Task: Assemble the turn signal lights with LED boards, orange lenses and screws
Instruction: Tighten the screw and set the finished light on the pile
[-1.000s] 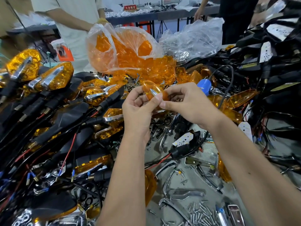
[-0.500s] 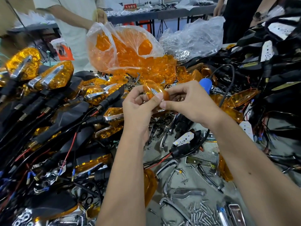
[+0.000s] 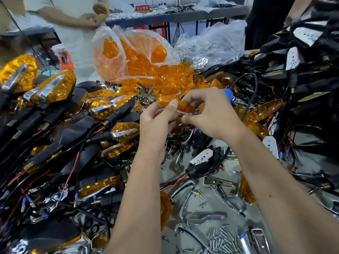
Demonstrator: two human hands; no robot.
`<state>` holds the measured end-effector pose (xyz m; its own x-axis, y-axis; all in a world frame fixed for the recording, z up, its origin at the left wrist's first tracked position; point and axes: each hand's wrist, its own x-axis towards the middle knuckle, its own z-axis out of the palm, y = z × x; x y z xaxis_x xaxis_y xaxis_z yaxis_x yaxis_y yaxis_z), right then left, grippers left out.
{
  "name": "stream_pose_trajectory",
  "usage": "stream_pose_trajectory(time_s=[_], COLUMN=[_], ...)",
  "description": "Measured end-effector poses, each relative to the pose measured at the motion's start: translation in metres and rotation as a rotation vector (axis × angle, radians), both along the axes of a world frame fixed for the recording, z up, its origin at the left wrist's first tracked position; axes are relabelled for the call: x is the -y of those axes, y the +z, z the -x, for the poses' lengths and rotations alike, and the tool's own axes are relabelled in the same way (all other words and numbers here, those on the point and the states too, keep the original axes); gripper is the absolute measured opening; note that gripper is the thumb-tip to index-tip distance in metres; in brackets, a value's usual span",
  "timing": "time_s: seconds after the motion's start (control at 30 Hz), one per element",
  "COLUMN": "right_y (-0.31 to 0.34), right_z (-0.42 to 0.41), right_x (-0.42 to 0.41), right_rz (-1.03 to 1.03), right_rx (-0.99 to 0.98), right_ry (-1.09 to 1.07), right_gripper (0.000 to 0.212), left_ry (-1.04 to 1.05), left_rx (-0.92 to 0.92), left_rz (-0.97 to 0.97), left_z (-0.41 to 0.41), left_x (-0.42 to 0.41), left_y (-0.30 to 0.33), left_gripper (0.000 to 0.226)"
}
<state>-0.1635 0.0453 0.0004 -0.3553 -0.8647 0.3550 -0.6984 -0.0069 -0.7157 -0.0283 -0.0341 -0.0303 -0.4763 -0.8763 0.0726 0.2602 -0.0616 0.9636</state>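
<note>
Hands meet above the cluttered surface [image 3: 229, 182]: left hand [image 3: 156, 120] and right hand [image 3: 211, 114] both have fingers pinching one orange lens [image 3: 184, 107], lifted clear, likely for fitting its chrome trim. One bag of lenses [image 3: 132, 57] sits behind; loose screws [image 3: 222, 239] lie near, too many to count.

Orange lens [image 3: 180, 106]: translucent, held tilted above the table [image 3: 227, 202]. Loose screws [image 3: 221, 239] lie scattered on the table's near edge. LED board [image 3: 201, 157], white, lies at table centre.
</note>
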Motion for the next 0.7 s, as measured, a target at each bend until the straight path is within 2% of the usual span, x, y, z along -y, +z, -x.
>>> stream_pose_trajectory(time_s=[0.13, 0.4, 0.57, 0.7], right_y=[-0.001, 0.002, 0.011, 0.019], right_z=[-0.002, 0.001, 0.001, 0.003], right_x=[0.000, -0.001, -0.007, -0.014], right_rz=[-0.064, -0.100, -0.198, -0.304], right_rx=[-0.097, -0.282, -0.311, -0.279], right_ry=[-0.041, -0.033, 0.009, 0.113], right_gripper=[0.021, 0.029, 0.031, 0.020], left_ry=[0.013, 0.062, 0.071, 0.086], left_rx=[0.060, 0.159, 0.219, 0.418], left_rz=[-0.090, 0.005, -0.034, 0.134], left_z=[0.003, 0.007, 0.012, 0.012], left_x=[-0.001, -0.002, -0.013, -0.019], left_y=[-0.001, 0.001, 0.011, 0.012], left_gripper=[0.034, 0.006, 0.027, 0.030])
